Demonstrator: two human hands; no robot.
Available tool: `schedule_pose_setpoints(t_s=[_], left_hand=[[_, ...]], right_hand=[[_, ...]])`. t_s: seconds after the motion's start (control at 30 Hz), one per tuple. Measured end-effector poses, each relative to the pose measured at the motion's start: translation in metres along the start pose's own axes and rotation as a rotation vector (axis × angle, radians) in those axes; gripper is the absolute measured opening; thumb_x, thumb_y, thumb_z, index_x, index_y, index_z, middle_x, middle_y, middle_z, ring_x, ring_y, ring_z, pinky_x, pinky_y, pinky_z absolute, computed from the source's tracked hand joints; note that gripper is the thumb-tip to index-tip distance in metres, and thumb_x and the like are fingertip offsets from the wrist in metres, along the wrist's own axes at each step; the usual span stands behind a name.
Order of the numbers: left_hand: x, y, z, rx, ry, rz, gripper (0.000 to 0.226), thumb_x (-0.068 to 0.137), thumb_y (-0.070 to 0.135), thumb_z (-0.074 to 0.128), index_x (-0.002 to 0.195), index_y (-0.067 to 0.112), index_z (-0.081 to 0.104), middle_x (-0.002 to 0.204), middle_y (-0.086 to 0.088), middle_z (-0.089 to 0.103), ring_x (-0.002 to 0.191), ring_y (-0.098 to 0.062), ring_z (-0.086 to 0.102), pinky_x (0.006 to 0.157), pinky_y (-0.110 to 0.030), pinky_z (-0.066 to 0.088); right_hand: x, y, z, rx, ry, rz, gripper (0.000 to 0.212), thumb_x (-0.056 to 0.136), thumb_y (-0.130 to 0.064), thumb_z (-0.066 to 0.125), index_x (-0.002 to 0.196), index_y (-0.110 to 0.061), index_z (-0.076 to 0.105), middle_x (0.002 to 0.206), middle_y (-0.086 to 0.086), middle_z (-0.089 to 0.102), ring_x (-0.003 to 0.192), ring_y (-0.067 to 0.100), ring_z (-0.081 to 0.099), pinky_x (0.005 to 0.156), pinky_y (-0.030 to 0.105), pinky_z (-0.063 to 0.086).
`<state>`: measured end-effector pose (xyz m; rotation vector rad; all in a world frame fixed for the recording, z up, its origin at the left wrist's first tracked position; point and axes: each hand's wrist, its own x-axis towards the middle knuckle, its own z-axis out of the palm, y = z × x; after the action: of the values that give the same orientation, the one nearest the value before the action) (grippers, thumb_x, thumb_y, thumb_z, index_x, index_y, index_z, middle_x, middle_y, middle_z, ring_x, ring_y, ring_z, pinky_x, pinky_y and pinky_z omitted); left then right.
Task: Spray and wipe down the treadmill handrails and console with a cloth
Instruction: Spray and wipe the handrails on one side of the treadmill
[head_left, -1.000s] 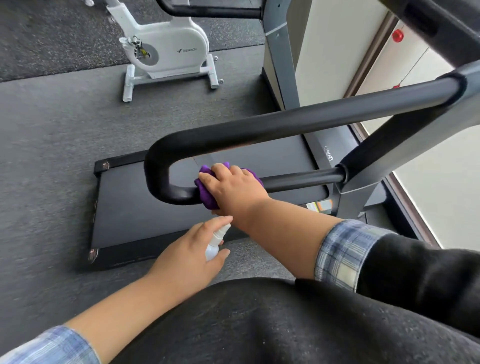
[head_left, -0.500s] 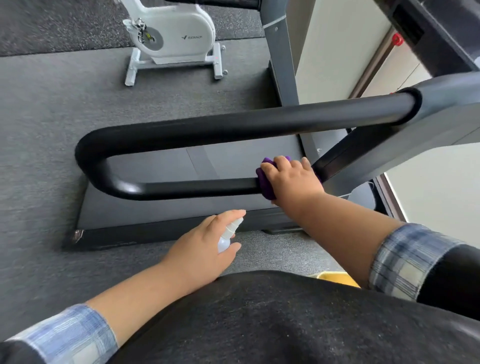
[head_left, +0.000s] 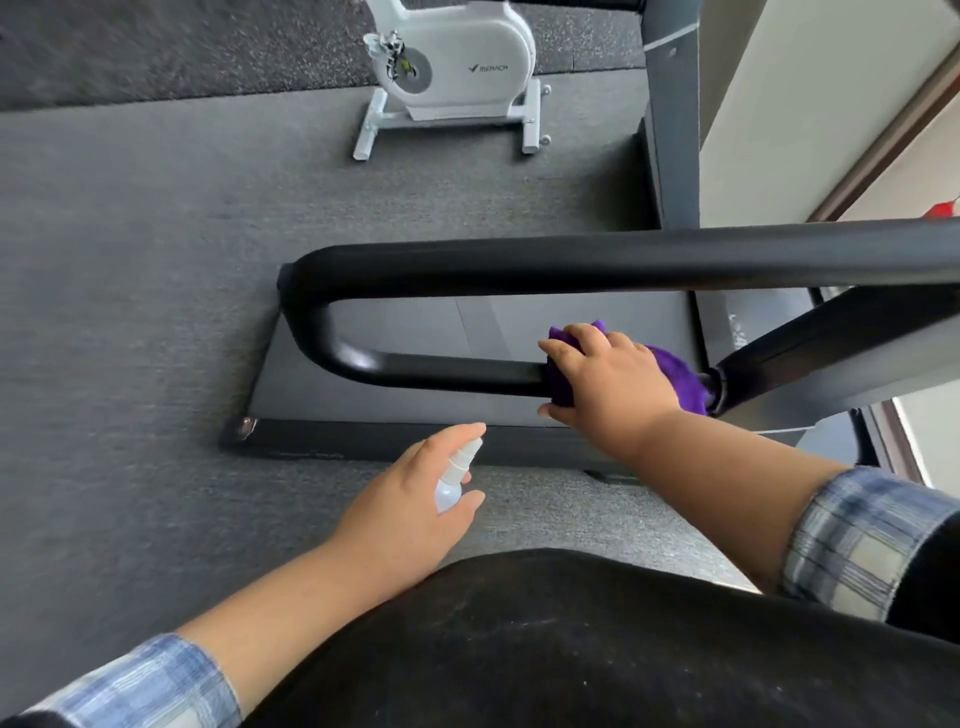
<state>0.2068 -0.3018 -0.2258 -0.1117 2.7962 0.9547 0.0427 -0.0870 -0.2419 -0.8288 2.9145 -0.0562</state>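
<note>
**Cloth clamped on the lower handrail bar**

Grey gym flooring (head_left: 156, 291) spreads under everything. Right hand (head_left: 608, 387) has its grip closed around a purple microfibre cloth (head_left: 675, 374), pressing it onto the lower bar of the black padded U-shaped treadmill handrail (head_left: 467, 273), with cloth bunching out just beyond the knuckles toward the dark frame joint. Nearer the body from that grip, apart from the rail, the left hand (head_left: 410, 509) has its grip wrapped around a small clear plastic spray bottle (head_left: 453, 480), forefinger lying over the white nozzle. Beneath both hands lies the black treadmill deck (head_left: 415, 405). Well beyond the right grip, past the rail's upper bar, stands a white exercise bike (head_left: 457, 67).
</note>
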Motion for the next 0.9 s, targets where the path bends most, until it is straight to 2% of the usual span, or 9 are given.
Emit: schedule_pose_setpoints(t_s=[0.07, 0.23, 0.33, 0.4, 0.47, 0.6, 0.7, 0.9], left_hand=[[-0.003, -0.009, -0.008, 0.004, 0.008, -0.013, 0.073, 0.089, 0.041, 0.067, 0.122, 0.082, 0.017, 0.116, 0.028, 0.051, 0.105, 0.021, 0.044, 0.081, -0.007, 0.033], [-0.007, -0.032, -0.029, 0.053, 0.000, 0.006, 0.078, 0.088, 0.036, 0.070, 0.122, 0.082, 0.018, 0.109, 0.036, 0.049, 0.104, 0.026, 0.043, 0.079, 0.006, 0.029], [-0.012, -0.053, -0.045, 0.079, -0.009, 0.001, 0.074, 0.087, 0.037, 0.070, 0.126, 0.076, 0.021, 0.109, 0.035, 0.049, 0.105, 0.025, 0.042, 0.078, 0.005, 0.030], [-0.015, -0.068, -0.055, 0.078, -0.020, 0.007, 0.076, 0.087, 0.037, 0.070, 0.125, 0.079, 0.019, 0.111, 0.035, 0.048, 0.106, 0.023, 0.044, 0.079, 0.004, 0.031], [-0.017, -0.082, -0.064, 0.073, -0.026, 0.022, 0.080, 0.087, 0.036, 0.072, 0.122, 0.083, 0.018, 0.111, 0.034, 0.049, 0.105, 0.022, 0.045, 0.080, 0.003, 0.031], [-0.018, -0.101, -0.079, 0.084, -0.038, 0.052, 0.079, 0.086, 0.038, 0.071, 0.122, 0.083, 0.017, 0.111, 0.038, 0.046, 0.104, 0.025, 0.044, 0.080, 0.003, 0.031], [-0.013, -0.110, -0.082, 0.079, -0.056, 0.080, 0.076, 0.087, 0.040, 0.070, 0.122, 0.082, 0.018, 0.111, 0.039, 0.047, 0.106, 0.023, 0.044, 0.078, 0.001, 0.031], [0.010, -0.095, -0.072, 0.090, -0.127, 0.210, 0.082, 0.086, 0.037, 0.072, 0.122, 0.084, 0.015, 0.111, 0.043, 0.042, 0.105, 0.030, 0.040, 0.079, 0.008, 0.029]], right_hand=[[0.009, -0.019, -0.001, 0.031, 0.015, -0.041, 0.081, 0.084, -0.065, 0.064, 0.151, -0.030, 0.036, 0.149, 0.005, 0.042, 0.120, 0.034, 0.052, 0.098, 0.045, 0.046], [0.042, -0.086, -0.006, 0.159, 0.053, -0.114, 0.074, 0.089, -0.066, 0.058, 0.150, -0.031, 0.037, 0.150, 0.001, 0.041, 0.126, 0.031, 0.050, 0.101, 0.044, 0.043], [0.058, -0.120, -0.016, 0.515, 0.117, -0.102, 0.070, 0.089, -0.062, 0.061, 0.148, -0.028, 0.043, 0.149, -0.002, 0.044, 0.129, 0.024, 0.049, 0.107, 0.038, 0.041], [0.066, -0.148, -0.024, 0.797, 0.146, -0.137, 0.068, 0.090, -0.056, 0.065, 0.145, -0.023, 0.045, 0.144, 0.000, 0.049, 0.128, 0.018, 0.049, 0.108, 0.031, 0.038], [0.071, -0.175, -0.027, 0.909, 0.174, -0.156, 0.068, 0.088, -0.054, 0.068, 0.140, -0.017, 0.046, 0.137, 0.003, 0.051, 0.125, 0.018, 0.049, 0.106, 0.030, 0.038], [0.077, -0.198, -0.020, 0.658, 0.233, -0.032, 0.082, 0.074, -0.073, 0.067, 0.130, -0.016, 0.049, 0.128, 0.001, 0.053, 0.110, 0.025, 0.058, 0.093, 0.037, 0.047], [0.081, -0.199, -0.016, 0.489, 0.265, 0.030, 0.072, 0.074, -0.068, 0.071, 0.124, -0.019, 0.050, 0.120, -0.002, 0.059, 0.102, 0.023, 0.063, 0.083, 0.033, 0.045], [0.080, -0.180, -0.009, 0.255, 0.137, -0.034, 0.086, 0.077, -0.067, 0.067, 0.146, -0.027, 0.035, 0.140, -0.004, 0.052, 0.118, 0.025, 0.059, 0.097, 0.043, 0.047]])
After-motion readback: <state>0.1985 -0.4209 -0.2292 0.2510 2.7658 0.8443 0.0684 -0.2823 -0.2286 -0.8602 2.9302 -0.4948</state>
